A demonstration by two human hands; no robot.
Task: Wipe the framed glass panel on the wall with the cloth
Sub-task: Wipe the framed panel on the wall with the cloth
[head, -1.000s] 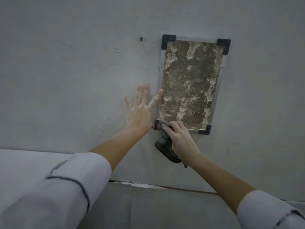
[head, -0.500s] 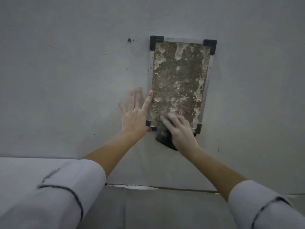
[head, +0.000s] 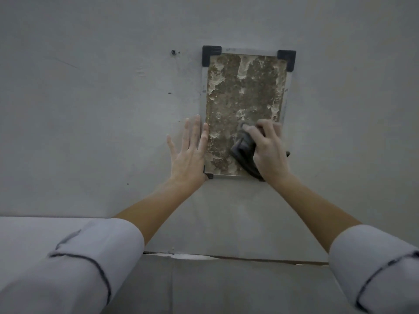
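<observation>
A framed glass panel (head: 244,94) with black corner brackets hangs on the grey wall; its surface is mottled brown with pale patches. My right hand (head: 269,150) presses a dark folded cloth (head: 243,152) against the panel's lower right area, covering the bottom right corner. Flat on the wall lies my left hand (head: 189,152), fingers spread, its index finger along the frame's left edge and its heel by the bottom left bracket.
A small dark screw hole (head: 173,52) marks the wall to the left of the panel's top. Below, a seam with a crack (head: 204,257) separates the wall from a lower grey surface. White sleeves cover both forearms near the bottom.
My right hand has slid the cloth from below the bottom left corner up and to the right onto the glass. The left hand stays flat beside the frame.
</observation>
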